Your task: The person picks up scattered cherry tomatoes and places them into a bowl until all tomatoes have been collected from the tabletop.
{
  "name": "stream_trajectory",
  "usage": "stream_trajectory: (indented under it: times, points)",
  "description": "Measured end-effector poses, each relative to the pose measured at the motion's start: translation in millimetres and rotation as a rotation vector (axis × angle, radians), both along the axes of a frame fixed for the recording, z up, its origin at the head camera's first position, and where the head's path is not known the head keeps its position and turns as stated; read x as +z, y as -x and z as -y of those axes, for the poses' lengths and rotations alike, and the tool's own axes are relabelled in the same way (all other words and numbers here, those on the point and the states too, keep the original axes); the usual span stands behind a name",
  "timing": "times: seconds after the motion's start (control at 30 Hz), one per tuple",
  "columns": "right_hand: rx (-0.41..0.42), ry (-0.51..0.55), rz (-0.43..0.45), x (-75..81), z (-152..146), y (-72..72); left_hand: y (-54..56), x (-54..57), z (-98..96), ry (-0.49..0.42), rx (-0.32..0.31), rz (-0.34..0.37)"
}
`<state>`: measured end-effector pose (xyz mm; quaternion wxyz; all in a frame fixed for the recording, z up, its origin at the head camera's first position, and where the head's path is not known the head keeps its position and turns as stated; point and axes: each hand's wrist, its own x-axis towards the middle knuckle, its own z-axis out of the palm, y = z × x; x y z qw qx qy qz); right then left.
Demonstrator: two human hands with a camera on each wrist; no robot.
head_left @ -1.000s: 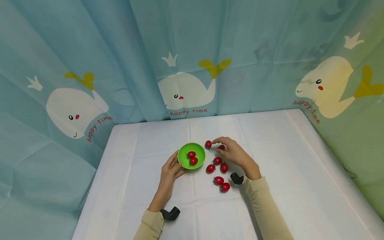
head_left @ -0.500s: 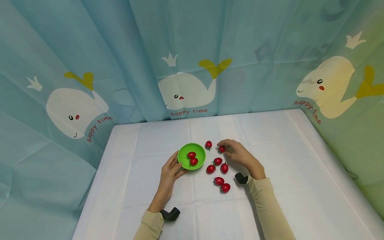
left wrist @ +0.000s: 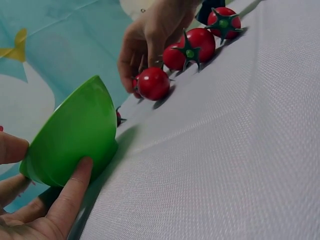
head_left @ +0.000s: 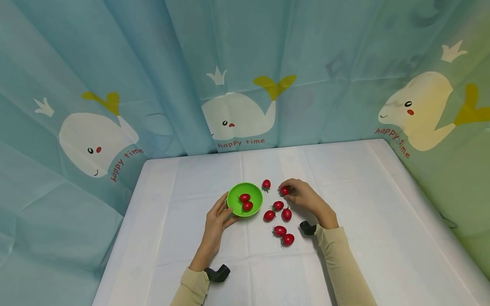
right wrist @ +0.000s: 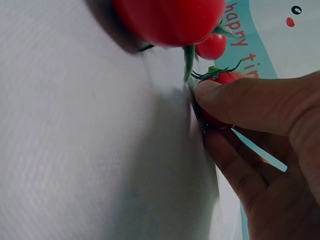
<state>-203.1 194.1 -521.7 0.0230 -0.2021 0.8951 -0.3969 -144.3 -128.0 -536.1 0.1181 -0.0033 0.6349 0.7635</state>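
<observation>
Right hand (head_left: 305,199): pinching one tomato (head_left: 284,191) between thumb and fingertips, low at the white tablecloth (head_left: 344,178), to the right of the green bowl (head_left: 257,199) and well apart from it. Green cap seen beside the thumb in the right wrist view. Cannot tell whether lifted or resting on the cloth.

Left hand (head_left: 214,224): holding the bowl from its left and near side, fingers apart from one another, fingertips against the outer wall and up at the rim.

Inside the bowl, mouth up: two tomatoes (head_left: 247,206), close together.

Loose on the cloth, between bowl and right arm: a single tomato (head_left: 266,184) just beside the far right of the rim; a cluster of three (head_left: 278,205) nearer the body; a pair (head_left: 288,239) nearest the body, touching or nearly so.

Also noted: beige sleeves (head_left: 346,263), black fittings (head_left: 218,273) at both wrists; behind the table, blue curtain (head_left: 325,114) with printed whales.
</observation>
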Motion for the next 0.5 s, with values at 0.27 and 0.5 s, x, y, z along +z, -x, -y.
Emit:
stream_trajectory:
  times: [0.27, 0.5]
  points:
    - [-0.030, -0.020, 0.025, 3.1, -0.1, -1.5, -1.1, 1.1, -0.4, -0.006, -0.006, -0.002]
    - [-0.040, -0.010, 0.027, 9.6, 2.7, -4.4, -2.0, 1.4, -0.5, -0.010, -0.003, -0.003]
